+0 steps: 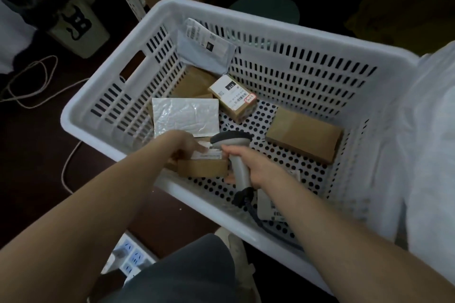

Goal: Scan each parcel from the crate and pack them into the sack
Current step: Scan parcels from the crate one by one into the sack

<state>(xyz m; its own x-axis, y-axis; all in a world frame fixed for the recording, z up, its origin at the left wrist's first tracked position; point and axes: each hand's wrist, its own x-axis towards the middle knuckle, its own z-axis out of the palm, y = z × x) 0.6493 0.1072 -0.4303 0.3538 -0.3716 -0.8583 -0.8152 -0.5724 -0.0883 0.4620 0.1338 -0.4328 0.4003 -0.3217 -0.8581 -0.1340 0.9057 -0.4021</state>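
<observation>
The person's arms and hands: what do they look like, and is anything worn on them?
Both arms are bare as far as the picture shows: no sleeve covers the left forearm or the right forearm. The left hand and the right hand wear no gloves, and no watch, ring or bracelet is visible. The picture is slightly blurred, so small marks cannot be told.

One crate [103,115], one scanner [237,155], four cardboard boxes [202,168] [232,98] [194,81] [304,139], three mailers [204,50] [186,117] [267,206].

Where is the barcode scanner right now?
In the head view, the scanner sits in the right hand, inside the crate near its front wall, beside the small box the left hand holds.
</observation>
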